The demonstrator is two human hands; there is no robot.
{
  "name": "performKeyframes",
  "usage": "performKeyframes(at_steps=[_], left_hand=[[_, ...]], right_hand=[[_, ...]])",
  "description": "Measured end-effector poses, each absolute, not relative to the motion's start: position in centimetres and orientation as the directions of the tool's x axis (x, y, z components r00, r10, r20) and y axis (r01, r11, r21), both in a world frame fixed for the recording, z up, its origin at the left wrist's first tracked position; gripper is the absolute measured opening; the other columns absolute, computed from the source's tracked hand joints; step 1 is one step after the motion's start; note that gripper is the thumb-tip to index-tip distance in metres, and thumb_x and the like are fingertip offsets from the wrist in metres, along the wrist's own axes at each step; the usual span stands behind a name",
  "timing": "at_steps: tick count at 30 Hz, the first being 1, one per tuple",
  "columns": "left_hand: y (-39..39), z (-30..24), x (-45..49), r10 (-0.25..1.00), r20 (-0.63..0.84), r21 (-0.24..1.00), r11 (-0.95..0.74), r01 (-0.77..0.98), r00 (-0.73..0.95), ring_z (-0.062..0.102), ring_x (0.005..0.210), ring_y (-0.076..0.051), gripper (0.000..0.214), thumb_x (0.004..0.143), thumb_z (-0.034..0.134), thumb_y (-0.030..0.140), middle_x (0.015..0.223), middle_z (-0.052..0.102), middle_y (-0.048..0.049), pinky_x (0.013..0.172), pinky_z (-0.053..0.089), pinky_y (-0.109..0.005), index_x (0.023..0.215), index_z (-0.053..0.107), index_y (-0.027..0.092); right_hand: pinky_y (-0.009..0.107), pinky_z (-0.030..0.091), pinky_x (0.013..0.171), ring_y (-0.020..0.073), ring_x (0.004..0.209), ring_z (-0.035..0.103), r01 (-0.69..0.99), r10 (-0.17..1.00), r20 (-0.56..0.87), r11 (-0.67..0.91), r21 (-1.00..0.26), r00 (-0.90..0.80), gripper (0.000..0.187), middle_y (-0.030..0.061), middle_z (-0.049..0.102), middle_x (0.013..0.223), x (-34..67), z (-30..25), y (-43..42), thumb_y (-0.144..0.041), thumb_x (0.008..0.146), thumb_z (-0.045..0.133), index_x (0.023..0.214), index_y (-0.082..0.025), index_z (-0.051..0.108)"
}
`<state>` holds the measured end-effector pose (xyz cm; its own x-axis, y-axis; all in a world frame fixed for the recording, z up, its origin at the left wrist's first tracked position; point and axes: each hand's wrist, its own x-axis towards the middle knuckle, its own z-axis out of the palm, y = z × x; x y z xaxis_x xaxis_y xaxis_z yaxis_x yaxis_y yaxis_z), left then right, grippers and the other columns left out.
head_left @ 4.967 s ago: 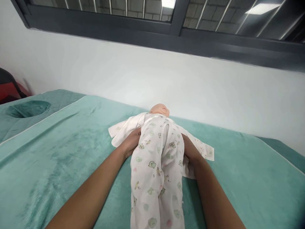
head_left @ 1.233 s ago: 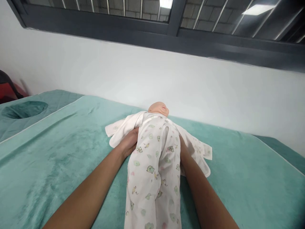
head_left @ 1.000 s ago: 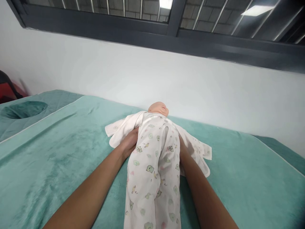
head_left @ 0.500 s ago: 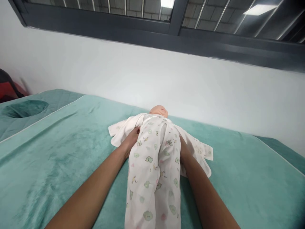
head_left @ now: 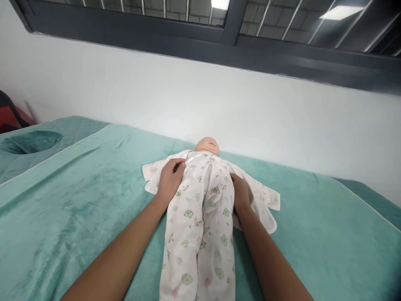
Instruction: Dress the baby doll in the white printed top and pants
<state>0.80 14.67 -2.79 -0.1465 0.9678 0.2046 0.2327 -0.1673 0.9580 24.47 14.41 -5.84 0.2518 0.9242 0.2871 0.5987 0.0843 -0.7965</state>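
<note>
- Position: the doll lies on the green-covered bed, directly before the person, its head near the white wall. Patterned trousers cover its lower body; a matching top spreads out from beneath on both sides.
- Left hand: at the waist edge of the trousers, fingers bent, a small gap showing between thumb and forefinger (whether cloth is pinched at the tips, cannot tell).
- Right hand: against the opposite side of the trousers, lower than the left; its fingertips are largely hidden, so its closure cannot be told.
- Step in hand, judged: settling the trouser waist around the doll. Best worked evenly from both sides, with short, light pulls, so that the waist sits square and the front opening stays centred.
- Care, judged: keep the top's loose panels from bunching under the fingers (thin cloth probably folds easily), and avoid dragging the doll along the bed.
- Orientation: the long axis runs away from the person towards the wall, leaning slightly right at the far end. The trouser waist points towards the head; the leg ends run out of view at the bottom.
</note>
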Motion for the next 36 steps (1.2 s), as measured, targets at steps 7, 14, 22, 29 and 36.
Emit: performKeyframes(at_steps=[7, 14, 22, 29, 36], left_hand=[[15.3, -3.0, 0.6, 0.962, 0.273, 0.911, -0.264, 0.316, 0.014, 0.054, 0.120, -0.019, 0.029, 0.090, 0.047, 0.026, 0.126, 0.064, -0.0036, 0.109, 0.035, -0.032, 0.107, 0.069, 0.022], [16.1, -4.0, 0.1, 0.940, 0.332, 0.843, -0.334, 0.422, 0.080, 0.055, 0.116, -0.020, 0.037, 0.086, 0.043, 0.013, 0.121, 0.060, -0.0061, 0.107, 0.038, -0.035, 0.109, 0.070, 0.023], [14.6, -5.6, -0.9, 0.942, 0.327, 0.837, -0.322, 0.442, 0.067, 0.050, 0.117, -0.022, 0.041, 0.088, 0.049, 0.017, 0.120, 0.049, -0.0099, 0.106, 0.039, -0.040, 0.127, 0.059, 0.019], [0.5, -7.0, -4.2, 0.928, 0.369, 0.877, -0.365, 0.313, 0.049, 0.059, 0.100, -0.018, 0.022, 0.093, 0.047, 0.020, 0.106, 0.061, -0.0039, 0.091, 0.049, -0.033, 0.105, 0.065, 0.023], [-9.4, -8.6, -4.0, 0.913, 0.323, 0.827, -0.401, 0.395, 0.250, 0.049, 0.121, -0.023, 0.064, 0.073, 0.066, 0.006, 0.130, 0.050, -0.0041, 0.105, 0.042, -0.042, 0.129, 0.052, 0.035]], right_hand=[[0.035, 0.044, 0.077, 0.0230, 0.084, 0.059, 0.612, 0.878, 0.386, 0.144, -0.777, 0.283, 0.028, 0.0065, 0.069, 0.092, 23.5, -4.7, 13.8, -0.037, 0.083, 0.049, 0.095, -0.021, 0.068], [0.038, 0.043, 0.091, 0.0240, 0.103, 0.059, 0.475, 0.914, 0.365, 0.244, -0.846, 0.179, 0.033, 0.0061, 0.067, 0.110, 23.4, -4.2, 13.9, -0.043, 0.089, 0.047, 0.105, -0.023, 0.068], [0.044, 0.038, 0.106, 0.0247, 0.127, 0.049, 0.541, 0.875, 0.437, 0.269, -0.797, 0.209, 0.040, 0.0072, 0.055, 0.137, 21.9, -4.0, 7.8, -0.044, 0.093, 0.047, 0.127, -0.025, 0.055], [0.042, 0.045, 0.099, 0.0222, 0.110, 0.059, 0.685, 0.856, 0.444, 0.492, -0.538, -0.267, 0.029, 0.0046, 0.064, 0.115, 16.9, -2.9, -7.0, -0.018, 0.087, 0.056, 0.115, -0.027, 0.056], [0.051, 0.033, 0.104, 0.0229, 0.094, 0.059, 0.877, 0.893, 0.392, 0.357, -0.321, -0.220, 0.020, 0.0016, 0.066, 0.093, 12.3, -3.9, -9.3, -0.008, 0.084, 0.055, 0.096, -0.024, 0.060]])
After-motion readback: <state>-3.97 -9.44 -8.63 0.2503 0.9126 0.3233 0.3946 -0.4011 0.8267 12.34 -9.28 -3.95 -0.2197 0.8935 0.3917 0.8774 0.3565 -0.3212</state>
